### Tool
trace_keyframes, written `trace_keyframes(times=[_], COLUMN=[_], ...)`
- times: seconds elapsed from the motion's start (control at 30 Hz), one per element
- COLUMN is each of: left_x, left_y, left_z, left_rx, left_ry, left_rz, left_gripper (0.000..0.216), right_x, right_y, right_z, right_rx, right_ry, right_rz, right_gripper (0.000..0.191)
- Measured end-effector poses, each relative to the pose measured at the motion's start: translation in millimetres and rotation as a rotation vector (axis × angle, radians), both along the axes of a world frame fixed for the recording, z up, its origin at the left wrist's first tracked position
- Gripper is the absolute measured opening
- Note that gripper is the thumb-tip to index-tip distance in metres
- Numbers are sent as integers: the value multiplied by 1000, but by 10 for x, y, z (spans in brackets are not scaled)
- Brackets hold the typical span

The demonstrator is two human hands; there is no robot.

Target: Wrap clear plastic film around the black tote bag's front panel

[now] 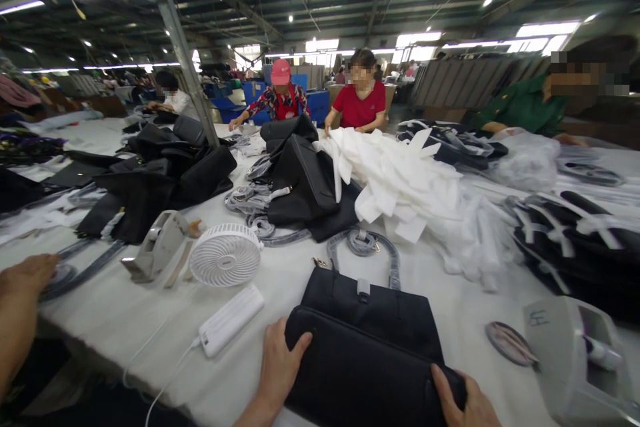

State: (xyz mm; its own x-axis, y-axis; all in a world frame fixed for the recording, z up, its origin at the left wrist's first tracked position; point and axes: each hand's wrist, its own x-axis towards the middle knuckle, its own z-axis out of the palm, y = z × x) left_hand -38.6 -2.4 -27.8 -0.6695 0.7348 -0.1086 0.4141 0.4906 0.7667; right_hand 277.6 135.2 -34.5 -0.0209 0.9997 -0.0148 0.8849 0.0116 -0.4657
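A black handbag (370, 367) lies on the white-covered table in front of me, its base panel turned toward me. My left hand (284, 357) grips its left end, thumb on the near face. My right hand (463, 397) holds the right end the same way, partly cut off by the lower frame edge. Beyond the bag's body, a plastic-wrapped handle (395, 267) rests on the table, with a coiled wrapped strap (361, 242) inside its loop. A small wrapped clasp tab (363, 290) shows on the bag's upper part.
A white fan (226, 255), a white power bank (233, 320) with a cable and a tape dispenser (157, 247) stand left. Another dispenser (575, 353) is at right. Black bags (305, 180) and white sheets (395, 173) are piled ahead. A co-worker's hand (27, 277) reaches in at left; several people work beyond.
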Motion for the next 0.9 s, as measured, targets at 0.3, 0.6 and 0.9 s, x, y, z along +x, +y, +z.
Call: trace_keyframes(times=[0.3, 0.6, 0.9], left_x=[8, 49, -61], left_y=[-136, -166, -120], left_z=[-1, -70, -329], left_rx=[-19, -114, -121], left_ry=[-55, -21, 292], left_rz=[-10, -9, -80], left_gripper=[52, 59, 63], right_x=[-48, -135, -366], right_y=[152, -11, 14], right_z=[221, 108, 60], right_rx=[-67, 247, 642], right_ry=[-92, -254, -78], right_rz=[190, 245, 649], right_gripper=[43, 45, 21])
